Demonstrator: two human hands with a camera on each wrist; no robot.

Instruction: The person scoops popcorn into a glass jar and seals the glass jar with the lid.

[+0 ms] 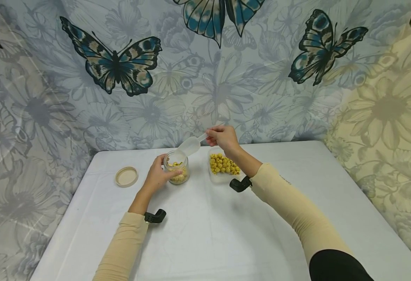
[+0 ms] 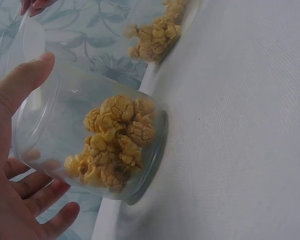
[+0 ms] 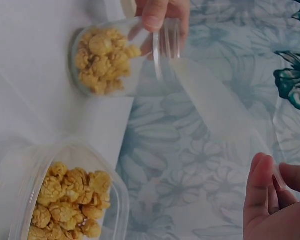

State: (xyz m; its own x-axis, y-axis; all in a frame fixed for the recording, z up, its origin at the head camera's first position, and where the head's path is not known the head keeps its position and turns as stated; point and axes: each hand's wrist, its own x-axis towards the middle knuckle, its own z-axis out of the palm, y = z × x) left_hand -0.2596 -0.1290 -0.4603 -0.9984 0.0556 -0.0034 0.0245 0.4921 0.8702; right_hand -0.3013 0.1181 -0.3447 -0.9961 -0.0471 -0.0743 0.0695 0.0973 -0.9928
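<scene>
My left hand (image 1: pixel 155 177) grips a clear glass jar (image 2: pixel 72 107) standing upright on the table, thumb on one side near the rim and fingers round the other. Caramel popcorn (image 2: pixel 110 145) fills the lower part of the jar. Between the fingertips of my right hand (image 1: pixel 224 138) is the handle of a translucent white scoop (image 1: pixel 190 146). The scoop tilts down to the left, its tip at the jar's mouth. No popcorn shows on the scoop in the right wrist view.
Right of the jar, below my right hand, stands a clear plastic container (image 1: pixel 215 178) of popcorn (image 1: pixel 223 164). A round, cream-rimmed lid (image 1: pixel 126 177) lies left of the jar on the white-covered table (image 1: pixel 205 242). Behind hangs a butterfly-printed cloth (image 1: pixel 219 86).
</scene>
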